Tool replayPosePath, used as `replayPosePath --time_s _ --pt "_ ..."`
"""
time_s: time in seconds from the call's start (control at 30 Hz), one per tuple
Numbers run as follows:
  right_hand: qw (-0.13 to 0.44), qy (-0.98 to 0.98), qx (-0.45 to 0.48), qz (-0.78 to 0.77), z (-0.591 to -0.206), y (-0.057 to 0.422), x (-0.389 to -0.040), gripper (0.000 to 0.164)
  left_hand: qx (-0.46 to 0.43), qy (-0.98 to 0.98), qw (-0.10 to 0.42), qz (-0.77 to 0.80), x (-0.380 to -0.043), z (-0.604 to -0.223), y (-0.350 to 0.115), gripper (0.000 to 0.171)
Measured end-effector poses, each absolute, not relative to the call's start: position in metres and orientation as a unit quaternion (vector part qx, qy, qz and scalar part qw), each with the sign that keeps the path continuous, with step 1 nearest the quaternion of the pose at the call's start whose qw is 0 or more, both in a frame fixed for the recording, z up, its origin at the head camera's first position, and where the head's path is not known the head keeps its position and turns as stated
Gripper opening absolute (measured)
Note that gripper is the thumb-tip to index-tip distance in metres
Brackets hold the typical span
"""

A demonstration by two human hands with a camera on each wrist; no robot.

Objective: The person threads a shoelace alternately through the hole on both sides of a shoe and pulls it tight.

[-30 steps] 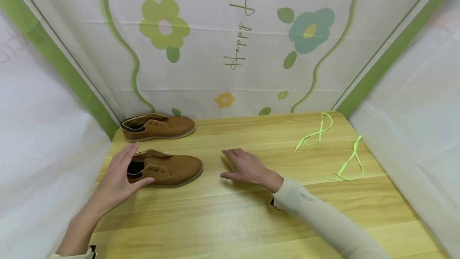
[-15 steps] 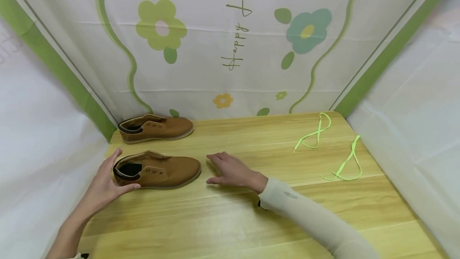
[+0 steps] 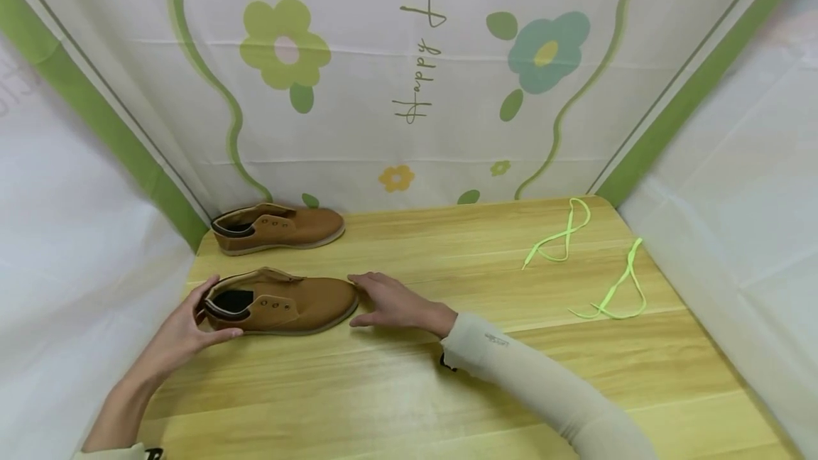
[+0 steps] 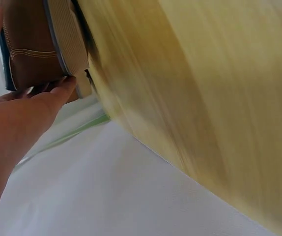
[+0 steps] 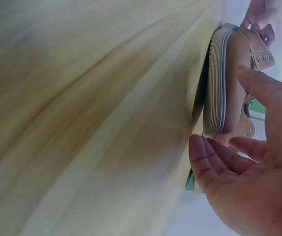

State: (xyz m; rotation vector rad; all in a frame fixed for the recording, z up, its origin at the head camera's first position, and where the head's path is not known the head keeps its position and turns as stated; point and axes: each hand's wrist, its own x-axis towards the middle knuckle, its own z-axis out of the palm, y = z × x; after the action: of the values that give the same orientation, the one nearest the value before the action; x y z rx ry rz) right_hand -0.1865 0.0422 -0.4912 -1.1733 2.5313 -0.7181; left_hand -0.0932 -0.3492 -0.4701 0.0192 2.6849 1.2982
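A brown leather shoe without laces lies nearest me on the table, its toe to the right. My left hand cups its heel, thumb along the near side and fingers round the back; in the left wrist view the fingertips meet the heel by the sole. At the other end my right hand reaches the toe with fingers and thumb spread, fingertips right at its edge. The right wrist view has the shoe's toe between that thumb and the loosely bent fingers.
A matching brown shoe stands behind, against the printed curtain. Two neon-green shoelaces lie looped at the right of the wooden table. White fabric walls close in both sides.
My right hand has moved left up to the shoe's toe. The left hand has slid left and closed in round the heel. The shoes and laces stay where they were.
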Motion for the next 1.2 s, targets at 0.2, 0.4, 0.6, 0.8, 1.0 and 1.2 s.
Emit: replayPosePath --time_s 0.2,0.4,0.6,0.8,1.0,1.2 --pt "0.130 0.864 -0.410 -0.261 -0.492 0.033 -0.186 0.083 -0.006 0.879 0.099 0.466 -0.096 -0.474 -0.355 0.112" --pt "0.124 0.866 -0.397 -0.278 -0.494 0.026 -0.187 0.078 0.006 0.887 0.087 0.454 -0.099 -0.479 -0.354 0.094" --pt "0.108 0.871 -0.379 -0.294 -0.496 0.022 -0.186 0.070 -0.004 0.898 0.075 0.434 -0.101 -0.480 -0.352 0.091" --pt "0.102 0.877 -0.360 -0.302 -0.496 0.026 -0.185 0.066 0.000 0.916 0.052 0.398 -0.101 -0.478 -0.345 0.095" --pt "0.108 0.871 -0.364 -0.313 -0.490 0.043 -0.184 0.065 0.009 0.939 0.018 0.344 -0.099 -0.475 -0.329 0.094" --pt "0.118 0.860 -0.360 -0.341 -0.483 0.070 -0.184 0.064 0.015 0.946 0.007 0.324 -0.100 -0.465 -0.303 0.096"
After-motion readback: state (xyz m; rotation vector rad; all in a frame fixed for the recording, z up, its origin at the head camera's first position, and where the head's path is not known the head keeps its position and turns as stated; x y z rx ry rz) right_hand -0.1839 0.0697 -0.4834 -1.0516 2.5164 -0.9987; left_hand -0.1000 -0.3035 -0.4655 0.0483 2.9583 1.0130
